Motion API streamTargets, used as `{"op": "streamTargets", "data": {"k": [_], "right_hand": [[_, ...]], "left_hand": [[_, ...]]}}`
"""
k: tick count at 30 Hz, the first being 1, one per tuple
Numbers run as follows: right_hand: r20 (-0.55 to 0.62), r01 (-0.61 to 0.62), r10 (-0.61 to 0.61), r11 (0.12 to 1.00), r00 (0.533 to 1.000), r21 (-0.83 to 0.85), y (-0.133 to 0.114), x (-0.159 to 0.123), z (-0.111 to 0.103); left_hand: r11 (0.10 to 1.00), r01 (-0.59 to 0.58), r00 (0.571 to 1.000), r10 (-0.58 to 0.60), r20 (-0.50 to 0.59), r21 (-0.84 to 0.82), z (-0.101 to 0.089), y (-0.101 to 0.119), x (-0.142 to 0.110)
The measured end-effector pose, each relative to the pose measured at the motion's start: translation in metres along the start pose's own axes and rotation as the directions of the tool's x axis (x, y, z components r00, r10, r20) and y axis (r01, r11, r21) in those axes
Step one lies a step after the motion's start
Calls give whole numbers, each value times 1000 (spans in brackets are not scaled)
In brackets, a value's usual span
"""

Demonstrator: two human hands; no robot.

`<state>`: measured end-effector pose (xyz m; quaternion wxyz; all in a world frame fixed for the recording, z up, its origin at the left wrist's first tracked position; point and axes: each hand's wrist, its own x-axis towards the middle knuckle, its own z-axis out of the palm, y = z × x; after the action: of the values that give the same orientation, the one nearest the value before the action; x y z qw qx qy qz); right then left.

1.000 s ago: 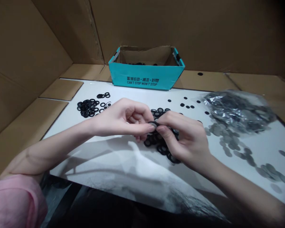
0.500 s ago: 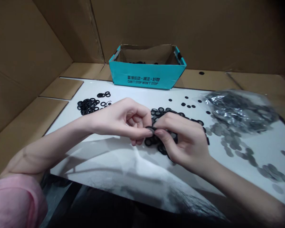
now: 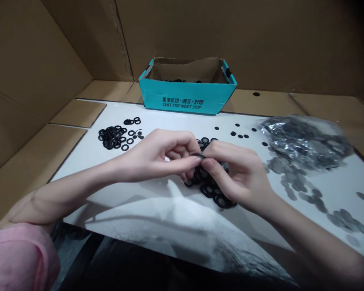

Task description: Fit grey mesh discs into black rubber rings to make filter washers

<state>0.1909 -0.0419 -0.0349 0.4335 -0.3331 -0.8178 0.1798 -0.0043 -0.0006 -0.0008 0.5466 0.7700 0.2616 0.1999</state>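
Between the thumbs and fingers of both hands is a thin black rubber ring [image 3: 198, 155], mostly covered by the fingertips. My left hand [image 3: 166, 155] pinches its left side, and my right hand [image 3: 238, 169] pinches the right side. Whether a disc sits inside the ring is hidden. Under and behind the hands lies a pile of black rings with grey centres [image 3: 221, 201], partly covered by the right hand. Loose black rings [image 3: 111, 136] with open middles are heaped on the left of the white table.
A turquoise box [image 3: 186, 97] with dark pieces inside stands at the back. To the right lie a clear plastic bag of dark discs [image 3: 309, 141] and a spread of grey discs [image 3: 294, 176]. Several small black discs [image 3: 240, 136] are scattered behind. Cardboard walls [image 3: 245, 44] surround the table.
Both hands, still pinching the ring, have shifted slightly; the left moved right and the ring rose a little and appears more edge-on. More of the pile and left-side rings shows.
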Motion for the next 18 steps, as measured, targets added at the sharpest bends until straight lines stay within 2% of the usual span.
{"op": "streamTargets", "data": {"k": [4, 8, 14, 18], "right_hand": [[-94, -15, 19, 999, 995, 43, -2, -3, 8], [-117, -9, 15, 999, 993, 47, -4, -4, 14], [-129, -12, 19, 998, 991, 59, -4, -6, 13], [-126, 4, 2, 999, 992, 48, -5, -6, 14]], "left_hand": [[996, 78, 995, -75, 69, -39, -5, 3, 1], [988, 141, 978, -129, 166, -62, -12, 9, 3], [985, 141, 984, -128, 128, -98, -14, 10, 3], [987, 148, 975, -134, 178, -68, -16, 9, 3]]}}
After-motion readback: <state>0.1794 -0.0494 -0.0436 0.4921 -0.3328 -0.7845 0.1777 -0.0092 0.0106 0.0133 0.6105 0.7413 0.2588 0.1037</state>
